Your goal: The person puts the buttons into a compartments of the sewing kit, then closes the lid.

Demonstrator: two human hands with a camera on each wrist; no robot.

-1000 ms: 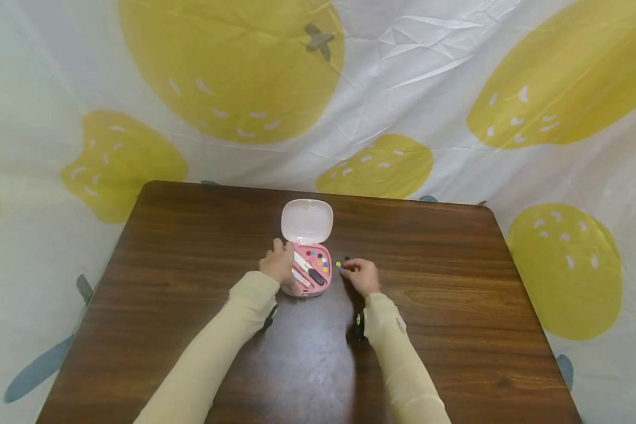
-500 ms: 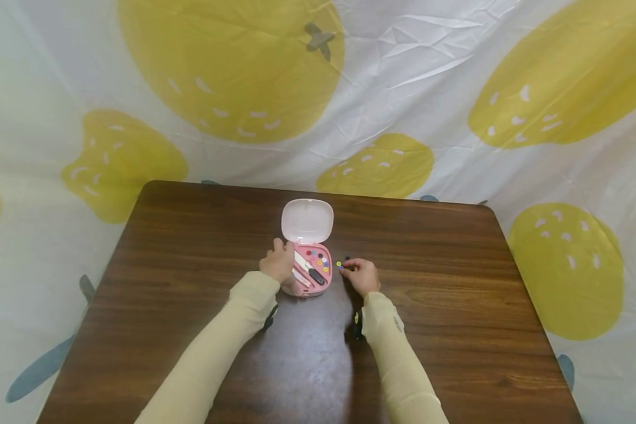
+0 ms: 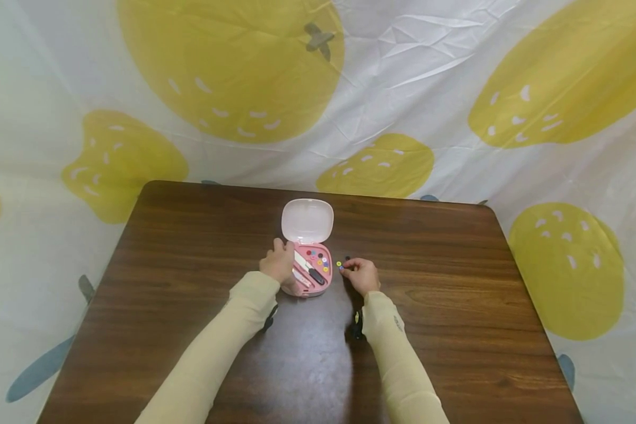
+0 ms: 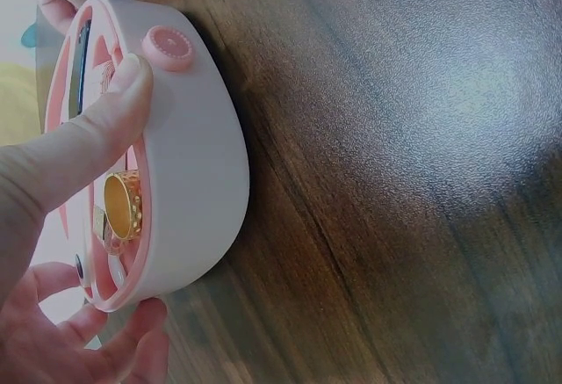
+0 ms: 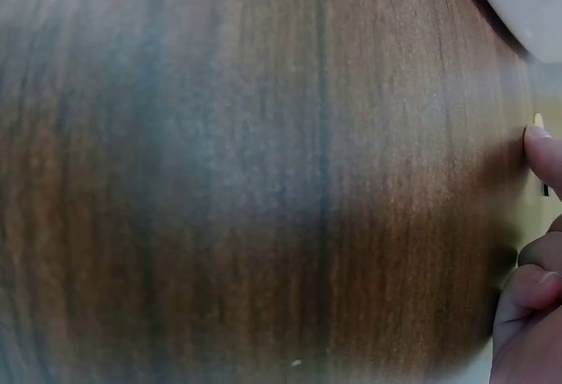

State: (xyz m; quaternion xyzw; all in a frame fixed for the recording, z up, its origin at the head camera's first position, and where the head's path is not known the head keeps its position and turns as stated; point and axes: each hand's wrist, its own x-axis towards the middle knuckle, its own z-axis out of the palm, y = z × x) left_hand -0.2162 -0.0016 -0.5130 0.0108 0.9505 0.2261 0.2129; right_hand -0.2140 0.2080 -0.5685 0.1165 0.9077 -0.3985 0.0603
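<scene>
A pink sewing box sits on the table with its pale lid tipped back. My left hand grips its left side. In the left wrist view the thumb lies over the rim beside a gold thimble, with fingers at the far wall. Inside the box are several coloured buttons and a dark-handled tool. To the right, my right hand pinches a small blue button at the tabletop. A yellow button lies right by its fingertips, and a black button just behind.
The dark wooden table extends to both sides of the box. A white curtain with yellow fruit prints hangs behind its back edge. A round pink knob stands out from the box's front wall.
</scene>
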